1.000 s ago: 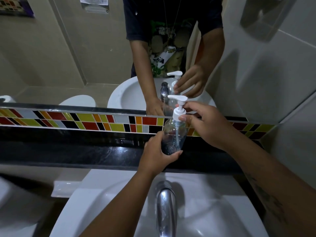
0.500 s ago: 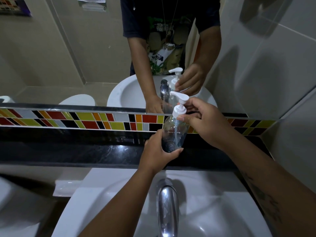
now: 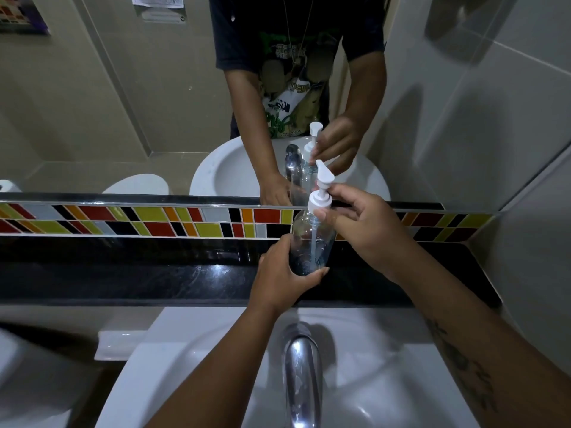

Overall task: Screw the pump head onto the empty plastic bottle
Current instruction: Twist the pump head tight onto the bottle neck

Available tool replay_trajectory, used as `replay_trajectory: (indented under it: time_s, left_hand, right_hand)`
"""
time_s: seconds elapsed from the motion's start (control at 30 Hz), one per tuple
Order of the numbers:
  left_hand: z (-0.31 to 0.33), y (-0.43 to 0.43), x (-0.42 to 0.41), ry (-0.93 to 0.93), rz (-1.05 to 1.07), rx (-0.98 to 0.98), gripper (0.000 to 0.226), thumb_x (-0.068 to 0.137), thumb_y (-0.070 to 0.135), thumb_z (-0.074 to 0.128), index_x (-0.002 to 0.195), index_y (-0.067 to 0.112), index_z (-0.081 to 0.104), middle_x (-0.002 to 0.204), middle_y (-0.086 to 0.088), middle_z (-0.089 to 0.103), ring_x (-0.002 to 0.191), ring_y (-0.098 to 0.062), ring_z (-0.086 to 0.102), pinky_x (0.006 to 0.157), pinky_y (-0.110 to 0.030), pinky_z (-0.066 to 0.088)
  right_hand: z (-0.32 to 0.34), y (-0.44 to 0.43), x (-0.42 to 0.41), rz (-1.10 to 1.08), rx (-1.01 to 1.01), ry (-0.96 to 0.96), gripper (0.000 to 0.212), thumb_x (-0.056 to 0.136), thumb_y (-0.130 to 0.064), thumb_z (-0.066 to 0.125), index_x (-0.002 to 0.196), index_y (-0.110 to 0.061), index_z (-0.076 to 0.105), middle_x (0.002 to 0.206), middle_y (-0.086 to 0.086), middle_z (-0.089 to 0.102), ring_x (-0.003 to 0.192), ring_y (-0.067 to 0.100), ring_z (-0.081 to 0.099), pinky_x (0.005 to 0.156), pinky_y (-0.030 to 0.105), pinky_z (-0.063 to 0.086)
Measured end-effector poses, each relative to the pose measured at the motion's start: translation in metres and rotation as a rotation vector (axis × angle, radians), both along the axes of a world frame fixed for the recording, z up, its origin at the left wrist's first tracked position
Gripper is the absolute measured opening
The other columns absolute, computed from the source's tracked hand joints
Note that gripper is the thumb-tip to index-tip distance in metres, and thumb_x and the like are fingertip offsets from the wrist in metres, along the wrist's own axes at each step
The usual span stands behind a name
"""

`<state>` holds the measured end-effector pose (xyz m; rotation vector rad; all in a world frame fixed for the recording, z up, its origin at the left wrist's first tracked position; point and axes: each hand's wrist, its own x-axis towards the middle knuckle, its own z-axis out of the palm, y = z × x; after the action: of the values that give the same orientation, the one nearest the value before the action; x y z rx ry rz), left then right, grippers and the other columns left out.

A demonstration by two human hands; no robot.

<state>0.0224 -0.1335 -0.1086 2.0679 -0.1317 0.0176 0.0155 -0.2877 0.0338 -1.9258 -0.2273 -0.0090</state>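
Observation:
A clear empty plastic bottle (image 3: 312, 239) stands on the black stone ledge (image 3: 154, 273) in front of the mirror. My left hand (image 3: 282, 279) wraps around its lower half from the front left. A white pump head (image 3: 321, 193) sits on the bottle's neck, its dip tube running down inside and its nozzle pointing up and away toward the mirror. My right hand (image 3: 364, 230) pinches the pump's white collar with thumb and fingertips from the right.
A chrome tap (image 3: 301, 372) rises over the white sink (image 3: 191, 366) just below my arms. A band of coloured tiles (image 3: 139, 222) backs the ledge under the mirror (image 3: 123, 103). A tiled wall (image 3: 531, 211) closes the right side.
The pump's nozzle has swung from pointing left to pointing away toward the mirror as my right hand turned the collar. The bottle and my left hand stayed in place.

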Motion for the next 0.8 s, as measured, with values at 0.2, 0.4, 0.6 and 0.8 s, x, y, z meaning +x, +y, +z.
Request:
replay_trajectory:
  time_s: [0.2,0.4,0.6,0.8]
  left_hand:
    - [-0.001,0.000,0.000,0.018,0.012,-0.004,0.064,0.066,0.064,0.086,0.118,0.044,0.056,0.118,0.015,0.073,0.113,-0.020,0.070,0.094,-0.049,0.062]
    - [0.001,0.000,-0.001,0.022,0.003,-0.003,0.062,0.067,0.064,0.085,0.118,0.047,0.053,0.118,0.015,0.073,0.113,-0.020,0.070,0.094,-0.049,0.063]
    - [0.002,-0.001,-0.001,0.009,0.008,-0.003,0.059,0.068,0.060,0.087,0.115,0.045,0.055,0.112,0.016,0.074,0.107,-0.016,0.072,0.094,-0.049,0.062]
    - [0.000,-0.001,-0.001,0.007,0.002,-0.006,0.060,0.068,0.061,0.085,0.117,0.047,0.053,0.118,0.017,0.072,0.113,-0.015,0.070,0.100,-0.049,0.060]
  right_hand:
    - [-0.004,0.016,0.005,-0.200,0.042,-0.049,0.034,0.074,-0.019,0.082,0.101,-0.021,0.061,0.105,0.000,0.070,0.096,0.016,0.068,0.088,0.038,0.057]
    - [-0.014,0.018,0.002,-0.219,0.032,-0.073,0.072,0.057,-0.040,0.086,0.119,-0.022,0.054,0.122,-0.002,0.060,0.114,0.012,0.057,0.095,0.027,0.048]
    - [-0.012,0.003,-0.002,0.009,0.185,0.020,0.041,0.088,-0.023,0.067,0.128,-0.032,0.056,0.127,-0.009,0.065,0.120,0.005,0.059,0.099,0.026,0.047]
    - [-0.016,0.014,0.005,-0.107,0.241,-0.073,0.029,0.080,-0.018,0.076,0.100,-0.031,0.060,0.104,-0.003,0.071,0.101,0.017,0.068,0.089,0.037,0.056]
